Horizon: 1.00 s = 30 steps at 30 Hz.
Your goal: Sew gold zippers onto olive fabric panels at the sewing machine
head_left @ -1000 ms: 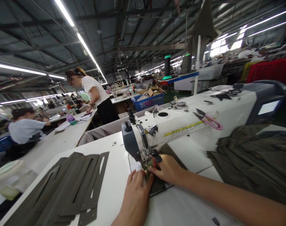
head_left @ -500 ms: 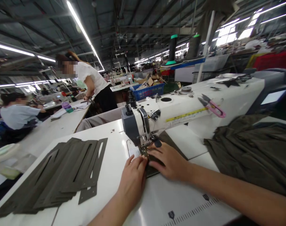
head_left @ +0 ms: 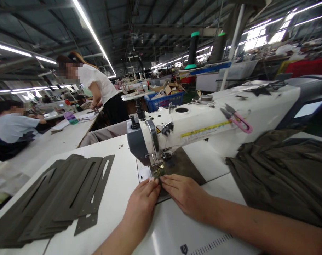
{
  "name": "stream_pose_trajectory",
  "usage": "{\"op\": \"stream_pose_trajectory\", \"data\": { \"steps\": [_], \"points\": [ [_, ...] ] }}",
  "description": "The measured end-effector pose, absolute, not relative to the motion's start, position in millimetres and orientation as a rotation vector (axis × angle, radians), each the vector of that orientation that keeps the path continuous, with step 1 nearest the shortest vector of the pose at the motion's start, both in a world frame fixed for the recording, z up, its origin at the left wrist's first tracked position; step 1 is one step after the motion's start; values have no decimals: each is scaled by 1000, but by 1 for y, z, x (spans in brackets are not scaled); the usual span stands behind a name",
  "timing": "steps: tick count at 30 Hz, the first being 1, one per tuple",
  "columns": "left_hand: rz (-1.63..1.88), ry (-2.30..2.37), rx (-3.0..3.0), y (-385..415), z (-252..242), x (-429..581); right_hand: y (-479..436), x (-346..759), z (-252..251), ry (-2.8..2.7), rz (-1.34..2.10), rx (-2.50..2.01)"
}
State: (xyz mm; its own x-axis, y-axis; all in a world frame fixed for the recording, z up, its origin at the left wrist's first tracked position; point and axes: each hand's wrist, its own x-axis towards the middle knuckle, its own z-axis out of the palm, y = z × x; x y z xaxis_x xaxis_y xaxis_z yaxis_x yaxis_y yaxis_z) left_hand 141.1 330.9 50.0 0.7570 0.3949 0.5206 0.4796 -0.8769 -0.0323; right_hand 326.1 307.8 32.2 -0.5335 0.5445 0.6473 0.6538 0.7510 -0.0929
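Observation:
A dark olive fabric piece lies flat beneath the sewing machine's head, its near edge towards me. My left hand rests at the left of that edge, its fingers stretched forward and fingertips on the cloth just short of the presser foot. From the right, my right hand lies flat on the same piece, fingers extended and close together, the tips beside my left fingertips. Both thumbs are largely hidden. Where the needle meets the cloth is too small to make out.
Stacked olive fabric panels with slots lie left on the white table. A crumpled olive cloth heap lies right. Pink-handled snips sit on the machine arm. A blue crate and two people are beyond.
My right hand has drawn back from beside the presser foot, and its spread fingers have come together flat on the cloth. My left hand stays near the fabric edge. The view has shifted slightly.

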Motion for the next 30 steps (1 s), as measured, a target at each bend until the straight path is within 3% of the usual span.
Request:
{"op": "stream_pose_trajectory", "data": {
  "steps": [3, 9, 13, 18, 24, 30],
  "points": [
    [-783, -705, -2828, 333, 51, 141, 309, 329, 35, -2288, -120, -905],
    [-673, -1030, -2848, 331, 62, 146, 325, 330, 70, -2363, 383, -1206],
    [-651, -1155, -2712, 336, 65, 149, 337, 327, 89, -2361, 444, -1313],
    [-683, -982, -2737, 339, 58, 145, 325, 335, 83, -2391, 203, -1276],
    [-705, -838, -2676, 328, 46, 147, 306, 327, 36, -2312, -311, -952],
    [-706, -785, -2592, 330, 45, 150, 306, 318, 22, -2217, -423, -956]
  ]
}}
